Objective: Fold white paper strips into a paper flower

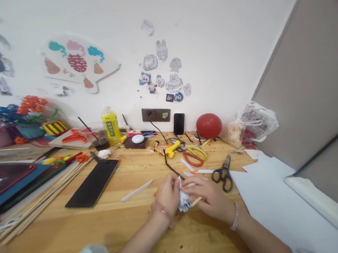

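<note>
A small white and grey folded paper piece [184, 203] is between my two hands, above the wooden table [127, 231]. My left hand [167, 194] pinches its upper left edge with closed fingers. On the other side my right hand [208, 195] has its fingers curled over the paper, and a thin wooden stick [196, 201] pokes out beneath them. White paper strips [137, 190] lie on the table to the left and just beyond the hands. Black-handled scissors [224, 174] rest to the right of my right hand.
A yellow glue gun [172, 149], red and yellow scissors [193, 159] and a red balloon [209, 125] are farther back. A black tablet [93, 184] and wooden sticks [50, 196] lie left, near a yellow bottle [110, 125]. White sheets [274, 196] cover the right side.
</note>
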A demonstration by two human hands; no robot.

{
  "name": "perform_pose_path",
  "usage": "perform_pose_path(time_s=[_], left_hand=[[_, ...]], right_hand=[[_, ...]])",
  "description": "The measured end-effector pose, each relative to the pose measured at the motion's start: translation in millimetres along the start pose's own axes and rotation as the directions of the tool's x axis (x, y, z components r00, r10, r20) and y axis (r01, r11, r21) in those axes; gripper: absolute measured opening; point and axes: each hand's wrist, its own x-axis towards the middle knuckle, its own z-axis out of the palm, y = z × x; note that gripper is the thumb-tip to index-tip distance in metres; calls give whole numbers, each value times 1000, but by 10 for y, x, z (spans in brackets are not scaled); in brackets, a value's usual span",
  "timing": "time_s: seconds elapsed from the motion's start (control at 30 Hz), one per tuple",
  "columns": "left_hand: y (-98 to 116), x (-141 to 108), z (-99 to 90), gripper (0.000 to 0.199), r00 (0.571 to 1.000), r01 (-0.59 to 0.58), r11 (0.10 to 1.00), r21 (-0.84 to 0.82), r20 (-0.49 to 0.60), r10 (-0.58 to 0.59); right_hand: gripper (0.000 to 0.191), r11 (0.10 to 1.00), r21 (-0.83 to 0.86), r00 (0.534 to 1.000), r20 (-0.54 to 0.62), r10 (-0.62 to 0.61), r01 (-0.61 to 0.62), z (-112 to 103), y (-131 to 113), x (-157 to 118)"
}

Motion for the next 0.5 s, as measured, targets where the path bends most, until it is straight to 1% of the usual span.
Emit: perform_pose_path(time_s=[0.07, 0.13, 0.2, 0.27, 0.3, 0.33, 0.4, 0.5], left_hand=[[-6, 10, -4, 16, 1000, 10, 1000, 14, -12, -10], [-15, 17, -4, 16, 1000, 7, 1000, 23, -17, -6], [-16, 15, -1, 16, 1000, -11, 1000, 26, -11, 11], [-6, 8, 1, 15, 1000, -26, 999, 28, -2, 26], [2, 4, 1, 15, 1000, -29, 999, 29, 2, 29], [10, 0, -1, 14, 1000, -29, 999, 30, 6, 29], [26, -2, -8, 14, 1000, -21, 999, 31, 16, 20], [35, 5, -21, 15, 1000, 2, 999, 40, 16, -3]], right_hand=[[25, 999, -33, 999, 25, -30, 31, 0, -12, -20], [24, 999, -17, 998, 27, -49, 50, -4, -17, -36], [24, 999, 43, 999, -33, -28, 29, -8, -10, -44], [25, 994, 106, 992, -117, 40, -28, -8, 5, -42], [26, 991, 118, 988, -132, 78, -62, -6, 12, -38], [28, 990, 112, 987, -119, 103, -90, -2, 16, -34], [30, 993, 56, 993, -41, 110, -107, 6, 15, -25], [30, 997, -51, 997, 48, 61, -59, 7, 3, -27]])
